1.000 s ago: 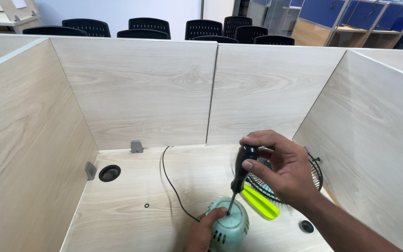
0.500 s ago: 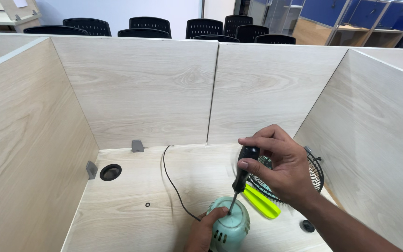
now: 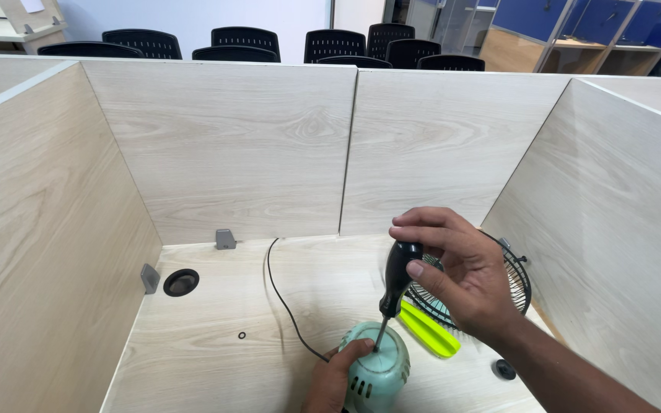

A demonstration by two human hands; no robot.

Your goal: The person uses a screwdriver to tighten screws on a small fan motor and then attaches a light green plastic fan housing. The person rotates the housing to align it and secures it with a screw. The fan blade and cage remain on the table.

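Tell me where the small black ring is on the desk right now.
In the head view the small black ring lies loose on the desk's left half, below the round cable hole and left of the black cord, apart from both hands.

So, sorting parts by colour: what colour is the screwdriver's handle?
Black; the screwdriver handle shows best in the head view.
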